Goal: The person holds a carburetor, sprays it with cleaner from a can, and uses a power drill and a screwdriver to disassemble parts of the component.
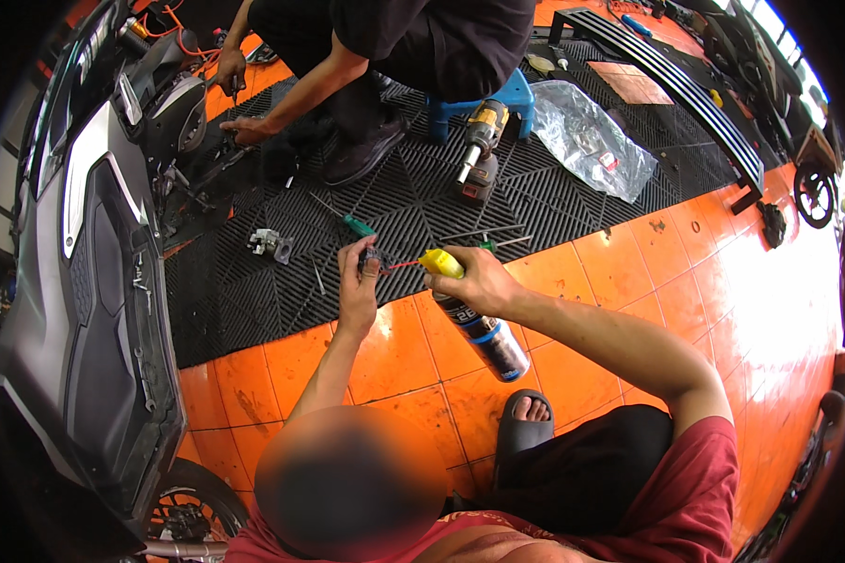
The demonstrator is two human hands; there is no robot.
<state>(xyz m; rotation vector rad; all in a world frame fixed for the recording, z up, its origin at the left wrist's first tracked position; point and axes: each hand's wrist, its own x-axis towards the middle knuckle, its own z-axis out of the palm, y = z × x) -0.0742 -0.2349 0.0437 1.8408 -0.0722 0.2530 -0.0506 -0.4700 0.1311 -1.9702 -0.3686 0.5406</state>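
Observation:
My right hand point(482, 280) is wrapped round the top of a spray can point(499, 349) with a dark body and a blue band. From its yellow spray head point(441, 264) a thin red straw point(404, 265) points left at a small dark metal part point(374, 257). That part is pinched in the fingers of my left hand point(356, 298); its exact kind is hard to make out. Just beyond it lies a green-handled screwdriver point(358, 225). A silvery metal casting point(270, 246) rests on the black mat to the left.
A co-worker's hand point(245, 131) is at motorcycle parts at the far left. A yellow-black cordless impact wrench point(484, 131) stands by a blue stool point(519, 98). Clear plastic sheeting point(582, 131) lies behind it. Along the left is a grey motorcycle point(89, 357) with wrenches on it.

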